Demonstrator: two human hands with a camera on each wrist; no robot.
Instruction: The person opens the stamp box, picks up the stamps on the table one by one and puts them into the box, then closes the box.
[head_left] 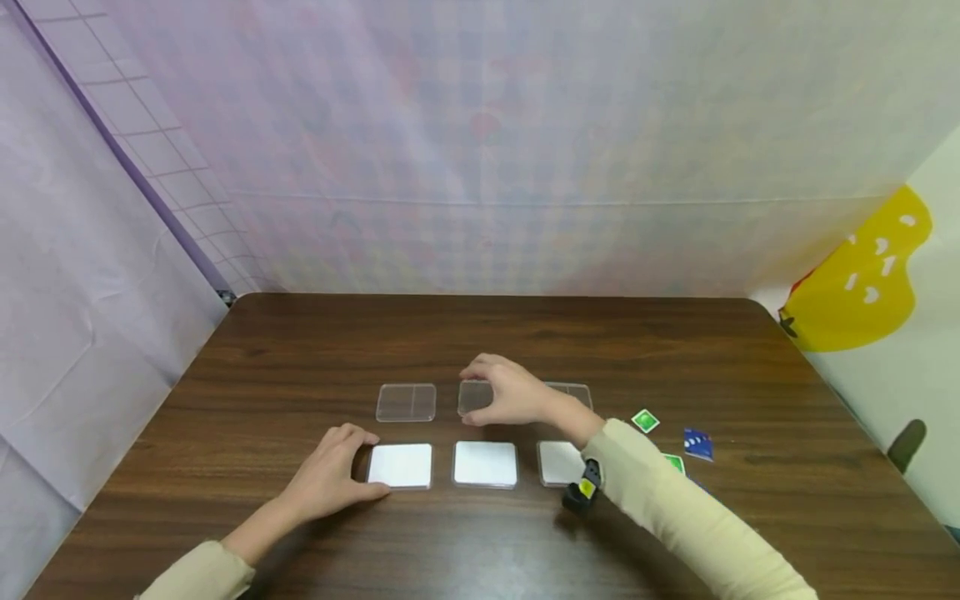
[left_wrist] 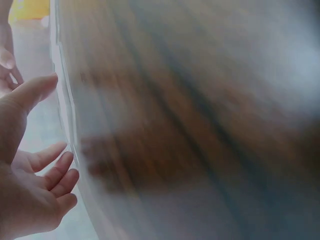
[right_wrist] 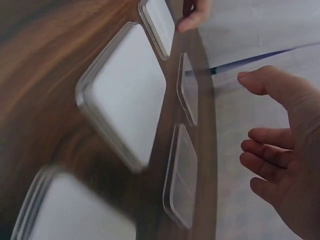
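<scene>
Three shallow clear boxes filled with white cards lie in a row: left (head_left: 403, 467), middle (head_left: 485, 463) and right (head_left: 558, 462). Behind them are clear plastic lids: left (head_left: 406, 402), middle (head_left: 475, 400) and right (head_left: 573, 392), the last partly hidden by the right arm. My left hand (head_left: 330, 475) is at the left box, thumb and forefinger spread along its near and far sides; whether it presses is unclear. Over the middle lid reaches my right hand (head_left: 517, 396), thumb and fingers apart. In the right wrist view this hand (right_wrist: 285, 145) shows nothing between its fingers.
Small green-and-white pieces (head_left: 645, 421) and a dark blue piece (head_left: 698, 444) lie on the brown wooden table (head_left: 300, 342) at the right. A black device (head_left: 581, 492) sits on the right wrist. Pale curtains (head_left: 480, 150) hang behind the table and at the left.
</scene>
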